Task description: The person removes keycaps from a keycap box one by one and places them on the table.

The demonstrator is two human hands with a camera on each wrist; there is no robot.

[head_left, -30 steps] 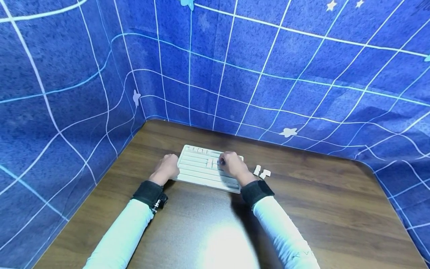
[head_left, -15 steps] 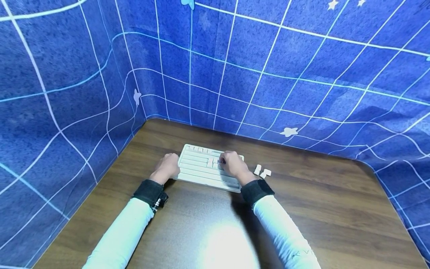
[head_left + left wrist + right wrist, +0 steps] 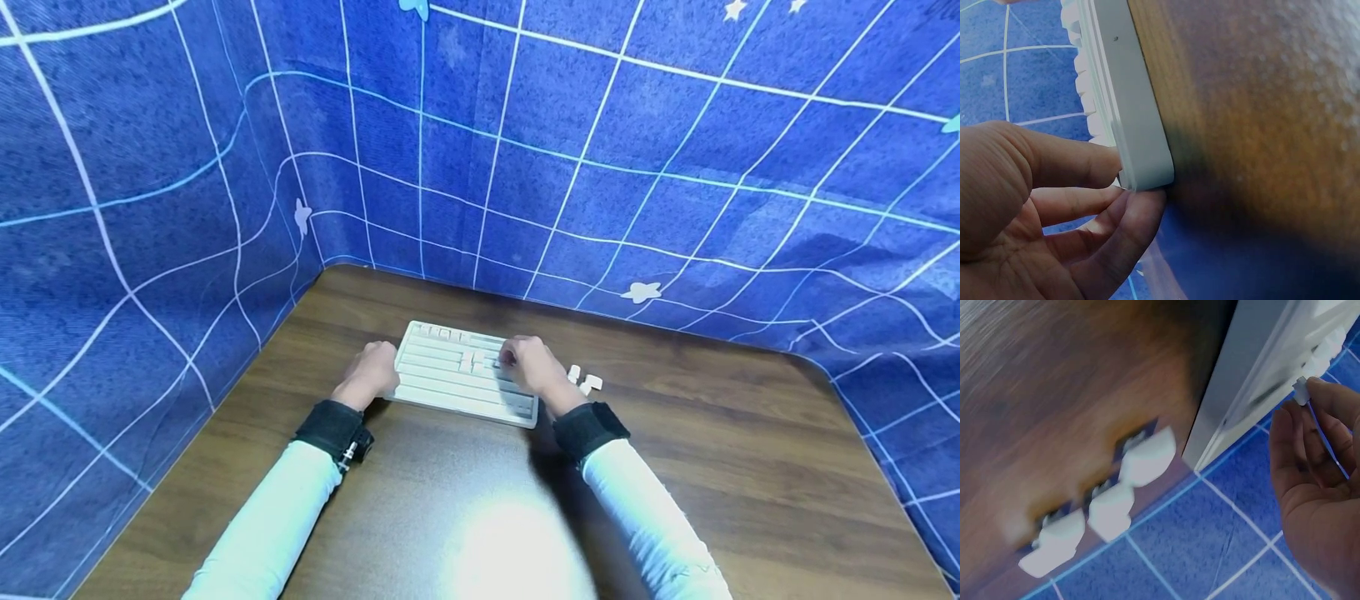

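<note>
A white keyboard (image 3: 450,396) lies on the wooden table, mostly bare of keys, with a few keycaps (image 3: 444,333) along its back row and some more in its middle. At its left end my left hand (image 3: 372,369) grips the corner. The left wrist view shows the thumb (image 3: 1079,159) on the top edge and the fingers against the short side. My right hand (image 3: 534,365) is over the right part of the keyboard, pinching a small whitish keycap (image 3: 1300,392) between thumb and fingertips. That hand hides part of the keyboard's back right.
Several loose white keycaps (image 3: 592,382) lie on the table just right of the keyboard; the right wrist view shows these loose keycaps (image 3: 1147,456) close up. A blue curtain (image 3: 525,167) with white grid lines stands along the table's back and left edges.
My right hand has shifted a little to the right, away from the keycaps in the keyboard's middle. The left hand has kept its grip on the left end.
</note>
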